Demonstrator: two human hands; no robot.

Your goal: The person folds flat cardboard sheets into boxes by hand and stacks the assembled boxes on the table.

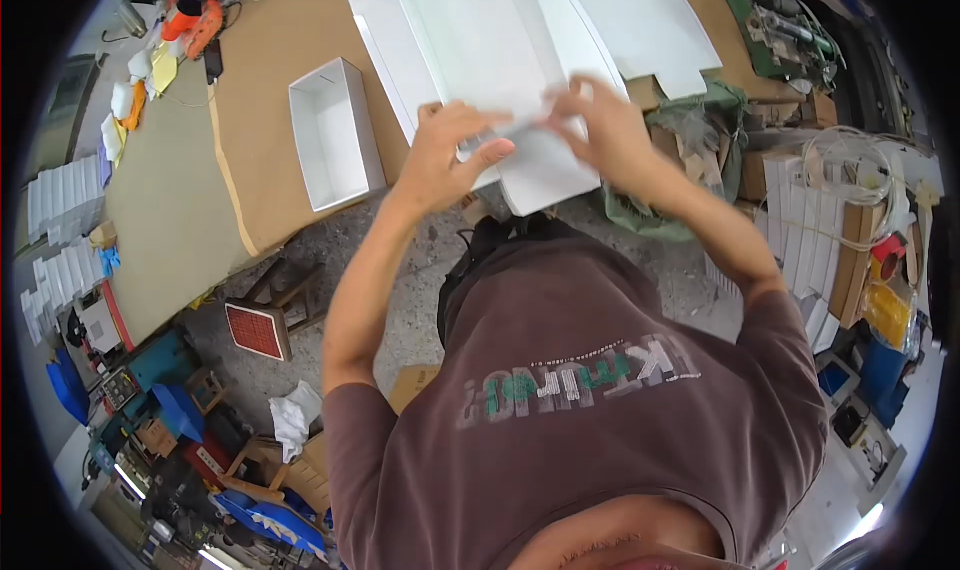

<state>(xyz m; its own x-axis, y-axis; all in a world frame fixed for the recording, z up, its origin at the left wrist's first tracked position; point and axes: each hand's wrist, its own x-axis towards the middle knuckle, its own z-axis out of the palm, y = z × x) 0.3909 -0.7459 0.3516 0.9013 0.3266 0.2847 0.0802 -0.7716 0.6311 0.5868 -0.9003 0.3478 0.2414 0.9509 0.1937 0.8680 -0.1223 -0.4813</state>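
Observation:
Over the near end of a long white cardboard piece (550,175) with raised sides, both my hands are lifted close together. A thin, pale, see-through strip (515,130), blurred, spans the gap between them; I cannot make out exactly what it is. My left hand (447,160) is closed on the strip's left end, thumb pointing right. Smeared by motion, my right hand (607,130) has its fingertips pinched at the other end. To the left, an open white box (335,135) stands on the table, its inside facing up.
More flat white cardboard (650,30) lies at the back right of the brown-covered table (270,80). A green sack (655,220) is by the table's right edge. Below on the left stands a stool (258,330) with a red top. Stacked white pieces (65,200) are at the far left.

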